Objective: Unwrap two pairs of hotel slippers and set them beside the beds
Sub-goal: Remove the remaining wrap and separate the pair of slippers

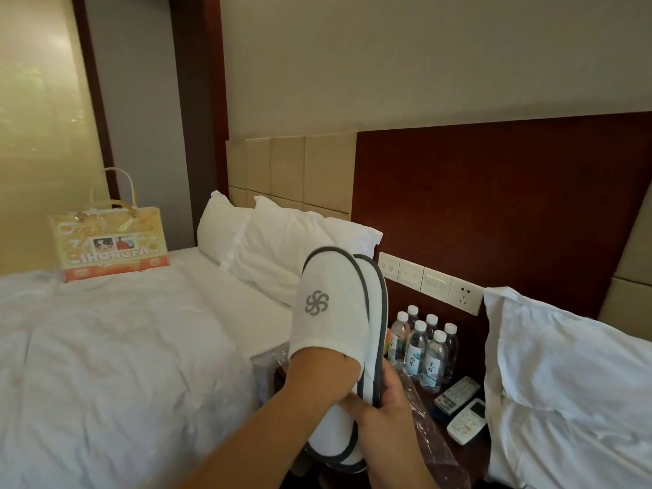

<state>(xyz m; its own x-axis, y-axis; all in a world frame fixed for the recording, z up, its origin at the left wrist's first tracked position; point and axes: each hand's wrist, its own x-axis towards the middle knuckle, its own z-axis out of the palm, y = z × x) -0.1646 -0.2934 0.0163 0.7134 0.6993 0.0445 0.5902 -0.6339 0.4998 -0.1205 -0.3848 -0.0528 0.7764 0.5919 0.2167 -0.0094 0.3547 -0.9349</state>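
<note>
The left hand [317, 375] is hidden inside a soft white terry slipper [331, 305], so its grip cannot be told. The right hand [384, 407] clasps the second slipper [374, 312] behind it, held between the beds above crinkled clear plastic wrap [434, 439] on the desk [469, 450].

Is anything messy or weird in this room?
A little. Crinkled clear plastic wrap trails over the nightstand near the remotes. A shiny gift bag sits on the left bed. Nothing looks spilled or broken.
</note>
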